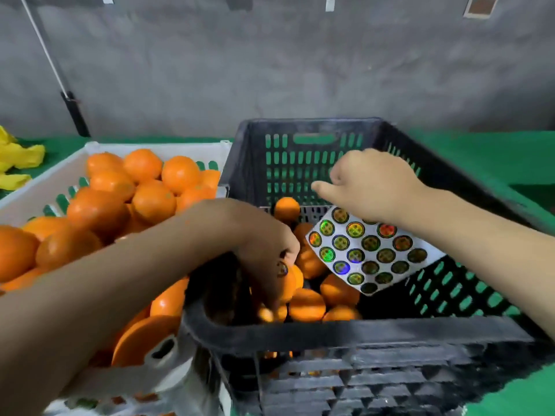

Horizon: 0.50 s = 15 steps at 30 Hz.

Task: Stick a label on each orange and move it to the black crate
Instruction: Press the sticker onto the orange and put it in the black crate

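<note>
orange (292, 280) in left hand (267, 250) inside black crate (360, 331), label sheet (372, 250) in right hand (369, 184)

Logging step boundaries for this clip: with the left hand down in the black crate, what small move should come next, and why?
Probably let go: the left hand grips a labelled orange low inside the black crate, among the oranges already there, so opening the fingers should finish this placement. The right hand holds the sticker sheet above.
</note>
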Each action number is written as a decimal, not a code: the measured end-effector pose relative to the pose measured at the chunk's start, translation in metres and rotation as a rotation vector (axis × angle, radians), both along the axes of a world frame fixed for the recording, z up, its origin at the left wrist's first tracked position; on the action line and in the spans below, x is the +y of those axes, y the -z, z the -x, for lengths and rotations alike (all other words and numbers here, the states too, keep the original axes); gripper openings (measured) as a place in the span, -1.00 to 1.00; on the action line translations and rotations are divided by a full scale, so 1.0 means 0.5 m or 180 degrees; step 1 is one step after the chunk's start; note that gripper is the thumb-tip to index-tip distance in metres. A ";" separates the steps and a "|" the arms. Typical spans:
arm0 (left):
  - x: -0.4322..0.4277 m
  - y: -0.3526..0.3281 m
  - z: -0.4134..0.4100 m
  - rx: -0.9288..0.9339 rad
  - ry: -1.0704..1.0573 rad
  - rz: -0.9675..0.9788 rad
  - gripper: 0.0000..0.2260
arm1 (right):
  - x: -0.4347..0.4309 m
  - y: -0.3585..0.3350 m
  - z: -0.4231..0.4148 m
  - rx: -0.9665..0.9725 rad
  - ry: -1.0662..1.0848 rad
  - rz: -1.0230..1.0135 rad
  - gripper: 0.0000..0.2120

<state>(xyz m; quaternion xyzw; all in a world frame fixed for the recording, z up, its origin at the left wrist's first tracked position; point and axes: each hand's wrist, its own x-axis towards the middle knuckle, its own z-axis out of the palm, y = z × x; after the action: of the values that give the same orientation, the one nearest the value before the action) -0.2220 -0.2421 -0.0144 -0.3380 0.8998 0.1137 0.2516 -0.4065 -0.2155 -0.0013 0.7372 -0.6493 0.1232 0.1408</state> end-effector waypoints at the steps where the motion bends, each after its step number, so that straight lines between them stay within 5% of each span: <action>1: -0.001 0.002 0.000 0.0033 -0.0014 -0.0058 -0.58 | 0.001 0.000 -0.005 0.0000 -0.0010 -0.0002 -0.42; 8: -0.001 0.002 0.008 -0.0035 -0.0127 0.0159 -0.29 | 0.003 -0.002 -0.014 -0.0091 -0.0138 0.0055 -0.41; 12: -0.005 -0.001 0.008 0.1027 -0.0552 0.0580 -0.34 | 0.007 -0.001 -0.013 -0.0455 -0.0142 -0.0010 -0.40; 15: -0.009 -0.010 0.007 0.1989 -0.0944 0.0052 -0.30 | 0.014 -0.001 -0.014 -0.1070 -0.0357 -0.0114 -0.40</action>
<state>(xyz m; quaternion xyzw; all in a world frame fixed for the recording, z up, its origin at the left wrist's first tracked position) -0.2256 -0.2466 -0.0096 -0.4159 0.8753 0.2398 -0.0581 -0.3994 -0.2088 -0.0009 0.7437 -0.6236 0.2407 0.0100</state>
